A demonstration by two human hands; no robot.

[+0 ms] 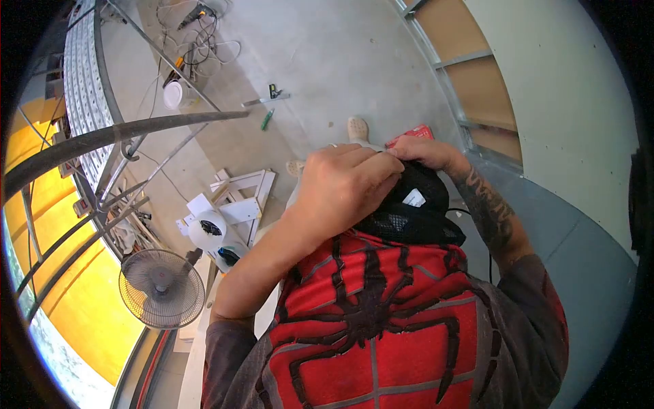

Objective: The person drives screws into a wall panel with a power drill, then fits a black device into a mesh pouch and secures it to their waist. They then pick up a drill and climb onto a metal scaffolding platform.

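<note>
A black mesh pouch (398, 221) with a white label (413, 198) is at my waist, against the front of my red spider-print shirt (368, 313). My left hand (351, 178) is closed at its upper left edge, fingers curled inward and fingertips partly hidden. On the far edge of the same pouch, my right hand (421, 151) grips with bent fingers. The two hands nearly meet. Just beyond my right hand shows a red printed item (413, 134), partly covered. A thin black cable (460, 210) runs out at the pouch's right side.
Scaffold tubes (129, 129) and a standing fan (161, 288) are on the left. A white frame (255, 191) stands nearby. On the floor lie a green tool (268, 120), a drill (196, 15) with tangled cables, and a white bucket (176, 95). A partition wall (565, 88) rises right.
</note>
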